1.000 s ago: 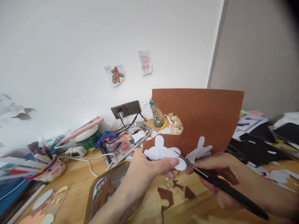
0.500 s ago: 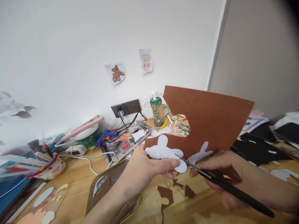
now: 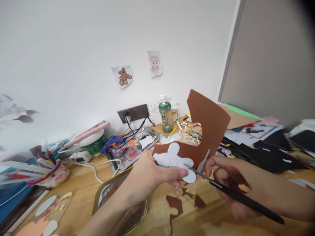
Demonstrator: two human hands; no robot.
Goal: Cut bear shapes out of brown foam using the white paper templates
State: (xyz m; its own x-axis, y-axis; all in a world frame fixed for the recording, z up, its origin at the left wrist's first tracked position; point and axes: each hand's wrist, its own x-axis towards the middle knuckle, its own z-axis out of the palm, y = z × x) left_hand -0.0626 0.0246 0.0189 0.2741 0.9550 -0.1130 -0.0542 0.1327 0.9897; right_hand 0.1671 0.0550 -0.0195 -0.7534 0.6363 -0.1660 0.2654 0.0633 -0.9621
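Observation:
My left hand (image 3: pixel 159 173) grips a white paper animal cutout (image 3: pixel 169 159) against a brown sheet (image 3: pixel 211 121), its thumb lying across the cutout's lower part. The cutout has rounded limbs and a small circle drawn on its belly. In my right hand (image 3: pixel 236 183) is a slim black-handled pointed tool (image 3: pixel 246 195), whose kind I cannot make out. Its thin tip touches or lies just over the cutout's lower right edge. The fingers of that hand also meet the sheet near a second white paper piece (image 3: pixel 203 161), now seen nearly edge-on.
Brown scraps (image 3: pixel 174 205) lie on the wooden table below my hands. A yellow-edged tray (image 3: pixel 145 213) is at the lower left, near a pig-faced pen cup (image 3: pixel 51 177). Further back are a blue glue gun (image 3: pixel 113 142) and a bottle (image 3: pixel 165 114). Black sheets (image 3: pixel 273 160) lie at right.
The brown sheet's right part has bent and turned away, so it looks narrower and uncovers papers behind it. The second white piece has turned edge-on. My left hand's grip is unchanged.

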